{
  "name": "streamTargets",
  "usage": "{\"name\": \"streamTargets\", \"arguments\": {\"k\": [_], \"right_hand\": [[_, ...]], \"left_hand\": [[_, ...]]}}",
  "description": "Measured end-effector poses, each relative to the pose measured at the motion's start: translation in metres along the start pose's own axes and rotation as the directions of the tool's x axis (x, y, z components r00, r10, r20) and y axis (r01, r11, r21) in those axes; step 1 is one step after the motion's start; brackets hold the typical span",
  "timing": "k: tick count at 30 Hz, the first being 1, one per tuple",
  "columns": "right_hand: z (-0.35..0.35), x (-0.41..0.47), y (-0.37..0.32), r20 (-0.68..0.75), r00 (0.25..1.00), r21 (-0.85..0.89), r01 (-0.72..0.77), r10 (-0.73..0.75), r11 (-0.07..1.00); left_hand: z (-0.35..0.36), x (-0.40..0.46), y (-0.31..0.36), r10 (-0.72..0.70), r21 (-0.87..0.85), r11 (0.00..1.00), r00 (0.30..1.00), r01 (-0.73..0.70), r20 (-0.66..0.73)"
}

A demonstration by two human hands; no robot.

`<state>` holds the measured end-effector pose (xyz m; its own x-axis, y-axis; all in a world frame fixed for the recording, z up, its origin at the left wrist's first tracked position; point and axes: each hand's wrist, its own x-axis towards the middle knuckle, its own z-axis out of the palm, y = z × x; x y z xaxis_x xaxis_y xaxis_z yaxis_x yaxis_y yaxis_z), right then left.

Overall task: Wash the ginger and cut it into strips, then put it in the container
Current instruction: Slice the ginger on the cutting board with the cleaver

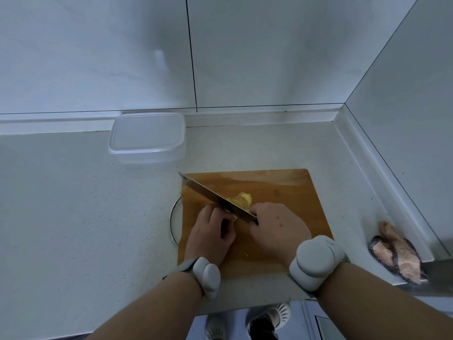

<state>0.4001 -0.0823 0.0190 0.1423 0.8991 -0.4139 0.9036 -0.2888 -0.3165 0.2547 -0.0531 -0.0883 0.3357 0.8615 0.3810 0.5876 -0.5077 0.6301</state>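
A pale counter [73, 204] ran into a tiled corner, and on it lay a wooden board [289, 190], well nearer the person than the clear container [147, 138], which stood lidded or upturned far beyond the fingertips, up and to the left; which of the two could not be told. Both hands worked at the board's near-left part.

The knife [210, 195] was a broad cleaver, its long axis running diagonally from the right hand [277, 229] up and leftward, tip reaching past the board's far-left corner. That hand's fingers were curled tight round the handle, which they hid. The left hand [213, 231] sat just left of the blade, fingers bent under and pressed down on a bit of ginger, knuckles close against the flat of the steel.

The ginger [241, 200] showed mostly on the far side of the blade, just beyond the right fingers: a small yellow heap of cut pieces, touching the knife. Judged from this, slicing was under way, and the next cut would depend on the left fingertips staying tucked back from the edge, since the blade lay directly between the two hands.

Off right of the fingers, a scrubber [394, 253] lay by the counter's edge.
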Motion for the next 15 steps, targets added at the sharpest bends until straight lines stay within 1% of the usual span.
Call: {"name": "streamTargets", "arguments": {"k": [5,15], "right_hand": [[-0.0014,0.0,-0.0004,0.021,1.0,0.015,-0.015,0.015,1.0],[0.0016,0.0081,-0.0035,0.035,0.999,-0.05,-0.035,0.037,0.998]], "left_hand": [[-0.001,0.001,0.0011,0.004,-0.022,1.0,1.0,-0.004,0.004],[-0.0018,0.0015,0.0022,0.003,-0.019,1.0,1.0,-0.003,-0.008]]}}
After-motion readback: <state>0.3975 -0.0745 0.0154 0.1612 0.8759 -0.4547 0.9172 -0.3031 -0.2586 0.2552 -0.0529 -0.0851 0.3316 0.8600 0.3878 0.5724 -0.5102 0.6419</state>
